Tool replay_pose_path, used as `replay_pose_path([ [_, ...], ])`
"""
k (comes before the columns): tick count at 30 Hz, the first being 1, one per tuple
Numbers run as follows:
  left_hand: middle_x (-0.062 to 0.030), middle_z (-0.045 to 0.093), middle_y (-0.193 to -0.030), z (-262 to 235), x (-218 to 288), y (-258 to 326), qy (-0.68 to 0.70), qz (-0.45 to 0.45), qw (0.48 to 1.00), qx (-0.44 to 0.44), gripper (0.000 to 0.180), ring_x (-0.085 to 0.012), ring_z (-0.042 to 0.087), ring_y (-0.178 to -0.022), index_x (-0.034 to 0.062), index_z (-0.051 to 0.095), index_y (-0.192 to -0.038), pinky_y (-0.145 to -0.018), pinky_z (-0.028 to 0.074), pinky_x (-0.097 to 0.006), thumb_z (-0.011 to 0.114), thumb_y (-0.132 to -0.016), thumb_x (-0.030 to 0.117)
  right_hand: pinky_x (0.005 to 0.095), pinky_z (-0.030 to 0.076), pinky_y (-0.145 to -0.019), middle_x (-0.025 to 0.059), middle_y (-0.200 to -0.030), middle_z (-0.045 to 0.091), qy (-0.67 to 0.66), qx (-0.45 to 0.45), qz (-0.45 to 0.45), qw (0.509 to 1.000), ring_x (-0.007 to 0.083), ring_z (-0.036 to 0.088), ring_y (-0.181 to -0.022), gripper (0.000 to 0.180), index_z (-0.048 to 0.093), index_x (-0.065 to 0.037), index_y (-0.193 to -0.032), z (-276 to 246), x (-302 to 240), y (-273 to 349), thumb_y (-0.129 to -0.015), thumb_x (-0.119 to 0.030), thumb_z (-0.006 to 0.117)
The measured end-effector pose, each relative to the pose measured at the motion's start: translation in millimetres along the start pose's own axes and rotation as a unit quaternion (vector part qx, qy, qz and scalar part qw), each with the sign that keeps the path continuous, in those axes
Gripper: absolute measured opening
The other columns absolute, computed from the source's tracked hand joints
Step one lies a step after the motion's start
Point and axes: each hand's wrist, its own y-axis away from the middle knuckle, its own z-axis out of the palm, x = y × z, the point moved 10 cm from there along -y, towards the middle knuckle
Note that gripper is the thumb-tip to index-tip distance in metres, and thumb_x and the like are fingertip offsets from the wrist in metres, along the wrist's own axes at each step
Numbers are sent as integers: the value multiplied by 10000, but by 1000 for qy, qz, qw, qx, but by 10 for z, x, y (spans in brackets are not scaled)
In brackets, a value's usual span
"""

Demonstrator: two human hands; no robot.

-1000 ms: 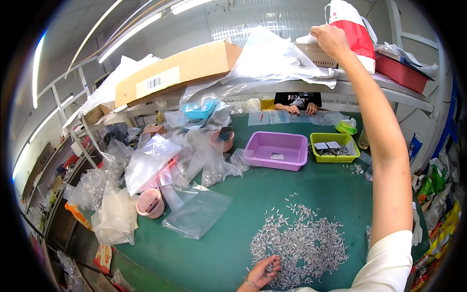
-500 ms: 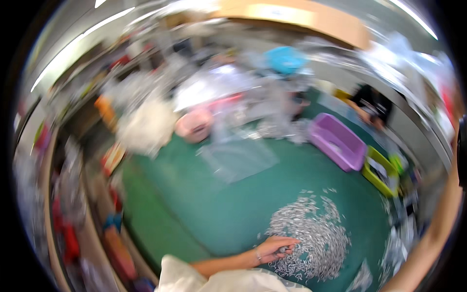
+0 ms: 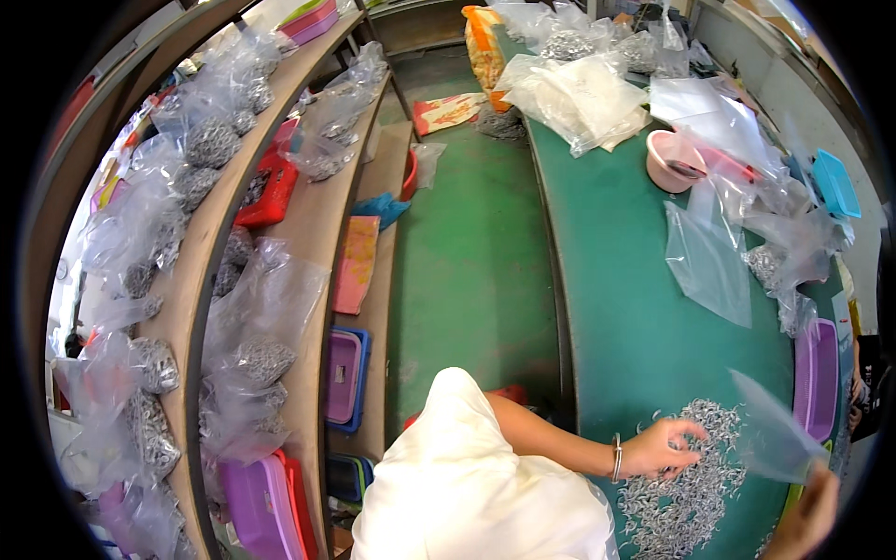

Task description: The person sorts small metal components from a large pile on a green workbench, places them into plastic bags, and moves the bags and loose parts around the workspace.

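Note:
My left hand (image 3: 661, 449), with a metal bangle (image 3: 617, 457) at the wrist, is over a spread pile of small, curved silvery pieces (image 3: 679, 513) on the green tabletop. Its fingers are loosely bent and apart; I make out no piece held between them. At the lower right, my right hand (image 3: 818, 509) grips the edge of a clear plastic bag (image 3: 773, 429). The bag stands up limply and leans over the right side of the pile. What the pieces are for kind cannot be told at this size.
Another clear bag (image 3: 714, 261) lies farther up the green table (image 3: 644, 345), near a pink bowl (image 3: 674, 161). A purple basin (image 3: 817, 381) stands at the right edge. Left of the floor aisle (image 3: 457, 280), wooden shelves (image 3: 219, 252) hold bagged silvery pieces and trays.
The view has swung left, bringing the shelves and aisle in. My right hand, out of view before with only the arm showing, now holds a clear bag by the pile. My left hand's fingers have loosened.

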Motion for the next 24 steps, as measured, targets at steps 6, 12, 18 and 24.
replay_pose_path([
  [6, -13, 524, -629, -250, 801, 436, -167, 291, 934, 122, 695, -61, 492, -579, 43, 211, -1341, -561, 401, -222, 621, -780, 56, 372, 276, -400, 134, -517, 394, -98, -87, -17, 991, 278, 371, -415, 299, 393, -1, -593, 1124, -820, 38, -786, -37, 619],
  [12, -13, 515, -635, -593, 911, 646, -167, 223, 948, 153, 647, -75, 465, -525, 25, 272, -1288, -485, 365, -204, 654, -775, 123, 374, 291, -406, 125, -526, 416, -220, -87, -68, 969, 289, 401, -420, 207, 466, -2, -637, 1145, -1362, 57, -762, -38, 627],
  [18, 12, 480, -597, -933, 508, 761, 16, -20, 991, 129, 389, -52, 433, -476, 15, 514, -1061, -354, 254, -170, 631, -816, 293, 361, 311, -405, 89, -538, 404, -156, -76, -142, 974, 255, 421, -445, 174, 477, -26, -670, 1259, -1798, 239, -723, -35, 643],
  [24, 20, 499, -568, -1211, 558, 854, -49, -26, 987, 148, 186, -30, 460, -496, 22, 630, -795, -359, 254, -160, 599, -818, 204, 361, 307, -407, 93, -524, 394, -183, -118, -142, 966, 252, 443, -453, 238, 434, -38, -619, 1569, -2038, 419, -707, -49, 654],
])
